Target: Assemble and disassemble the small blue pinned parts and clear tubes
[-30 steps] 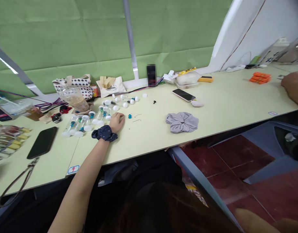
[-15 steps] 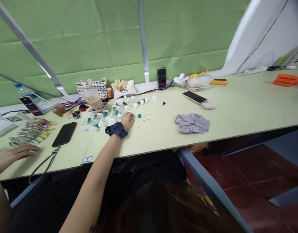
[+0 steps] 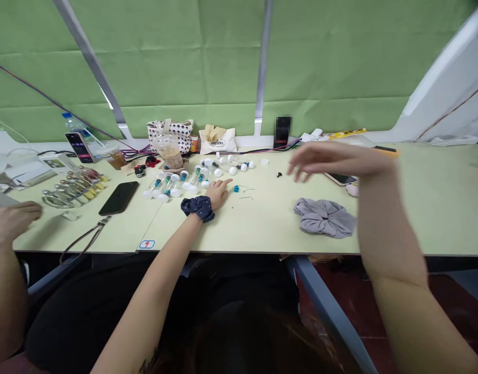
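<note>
My left hand (image 3: pixel 218 193), a dark dotted scrunchie (image 3: pixel 198 208) round its wrist, rests on the table with fingers stretched out and nothing in them. Just beyond its fingertips lies a small blue piece (image 3: pixel 236 189) beside thin bent metal pieces (image 3: pixel 246 197). To its left are several clear vials with white caps (image 3: pixel 164 198), some with blue or green bits inside. Raised over the right side of the table, my right hand (image 3: pixel 336 158) has its fingers apart and holds nothing. Below it lies a grey scrunchie (image 3: pixel 325 218), and a small black piece (image 3: pixel 279 175) sits to its left.
A co-worker's hand (image 3: pixel 18 218) is at the far left, near a row of small glass-and-metal items (image 3: pixel 73 189). A dark phone (image 3: pixel 119 198) with a strap lies between us. An iced drink cup (image 3: pixel 169 153) and bags (image 3: pixel 217 140) stand at the back.
My right hand has come into view, raised over the table. My view has swung left. My left hand has stretched its fingers out; the co-worker's hand has moved from the glass row.
</note>
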Demonstrator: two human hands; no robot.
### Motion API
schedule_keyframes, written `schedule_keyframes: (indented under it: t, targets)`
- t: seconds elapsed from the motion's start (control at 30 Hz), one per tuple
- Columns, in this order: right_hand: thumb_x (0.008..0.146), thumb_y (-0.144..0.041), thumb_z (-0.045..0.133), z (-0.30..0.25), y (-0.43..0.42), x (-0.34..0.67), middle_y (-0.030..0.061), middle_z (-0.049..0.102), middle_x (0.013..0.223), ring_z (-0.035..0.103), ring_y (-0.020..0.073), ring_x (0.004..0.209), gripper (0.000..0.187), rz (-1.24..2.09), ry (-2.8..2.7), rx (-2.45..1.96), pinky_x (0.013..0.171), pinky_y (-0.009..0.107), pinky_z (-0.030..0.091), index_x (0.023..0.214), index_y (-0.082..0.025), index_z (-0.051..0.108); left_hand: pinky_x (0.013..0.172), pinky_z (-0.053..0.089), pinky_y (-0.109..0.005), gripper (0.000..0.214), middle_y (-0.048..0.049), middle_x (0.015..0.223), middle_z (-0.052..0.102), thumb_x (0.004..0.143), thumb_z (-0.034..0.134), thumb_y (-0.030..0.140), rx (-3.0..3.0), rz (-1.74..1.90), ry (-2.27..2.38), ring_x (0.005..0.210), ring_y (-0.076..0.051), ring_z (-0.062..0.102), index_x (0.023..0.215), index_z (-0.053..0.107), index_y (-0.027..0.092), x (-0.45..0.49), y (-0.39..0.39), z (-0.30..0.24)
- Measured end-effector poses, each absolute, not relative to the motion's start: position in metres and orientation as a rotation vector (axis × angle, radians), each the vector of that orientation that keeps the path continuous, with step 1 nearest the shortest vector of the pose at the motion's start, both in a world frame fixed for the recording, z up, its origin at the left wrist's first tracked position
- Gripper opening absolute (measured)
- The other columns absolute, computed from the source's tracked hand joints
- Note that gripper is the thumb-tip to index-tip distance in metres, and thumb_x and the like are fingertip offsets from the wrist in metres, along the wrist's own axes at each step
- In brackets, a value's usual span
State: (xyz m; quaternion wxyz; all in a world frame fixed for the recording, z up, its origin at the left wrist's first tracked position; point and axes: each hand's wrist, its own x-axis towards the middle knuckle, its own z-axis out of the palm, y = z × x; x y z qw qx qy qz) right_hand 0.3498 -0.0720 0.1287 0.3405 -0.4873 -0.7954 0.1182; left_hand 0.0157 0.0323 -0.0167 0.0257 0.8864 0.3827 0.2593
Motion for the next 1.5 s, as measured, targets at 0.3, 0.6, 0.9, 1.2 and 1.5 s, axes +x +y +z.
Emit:
schedule_keyframes:
  t: [0.3,0.6,0.9,1.2,1.5]
  targets:
    - [0.083,-0.026,0.063,0.032,0.027,0.246,0.0078,0.07,0.094,0.064,0.0187,0.089,0.013,0.291,-2.137,-1.715,0.078,0.027,0.046,0.088,-0.016,0.069,0.086,0.037,-0.043,0.04,-0.0088,0.113,0.058,0.092,0.036,0.05,2.58,0.628,1.461,0.107,-0.028,0.047,0.117,0.06,0.03,0.047,0.011,0.002]
    - [0.076,-0.023,0.071,0.008,0.036,0.22,0.0093,0.068,0.085,0.062,0.0194,0.084,0.01,0.311,-1.968,-1.902,0.072,0.027,0.045,0.071,-0.017,0.065,0.083,0.045,-0.037,0.023,-0.0062,0.087,0.065,0.071,0.059,0.016,2.292,0.968,1.269,0.086,-0.022,0.059,0.092,0.067,0.019,0.051,0.029,-0.016]
    - [0.084,-0.015,0.057,0.016,0.026,0.221,0.0068,0.066,0.083,0.057,0.0165,0.077,0.006,0.457,-2.066,-1.526,0.068,0.025,0.04,0.078,-0.016,0.06,0.088,0.048,-0.04,0.03,-0.0111,0.102,0.068,0.073,0.064,0.026,1.849,1.176,0.826,0.092,-0.021,0.064,0.1,0.065,0.014,0.025,0.038,-0.024]
    - [0.08,-0.014,0.053,0.036,0.008,0.22,0.0032,0.061,0.074,0.051,0.0147,0.069,0.009,0.455,-2.09,-1.256,0.067,0.026,0.038,0.075,-0.015,0.061,0.09,0.047,-0.041,0.032,-0.0118,0.104,0.067,0.074,0.064,0.027,1.823,1.151,0.765,0.096,-0.021,0.063,0.102,0.063,0.013,0.025,0.036,-0.023]
    - [0.079,-0.013,0.052,0.035,0.01,0.22,0.0011,0.057,0.071,0.048,0.0141,0.067,0.009,0.458,-2.064,-1.218,0.065,0.025,0.036,0.073,-0.016,0.058,0.089,0.048,-0.039,0.034,-0.0105,0.101,0.067,0.07,0.069,0.03,1.762,1.149,0.677,0.092,-0.019,0.063,0.1,0.063,0.014,0.026,0.035,-0.023]
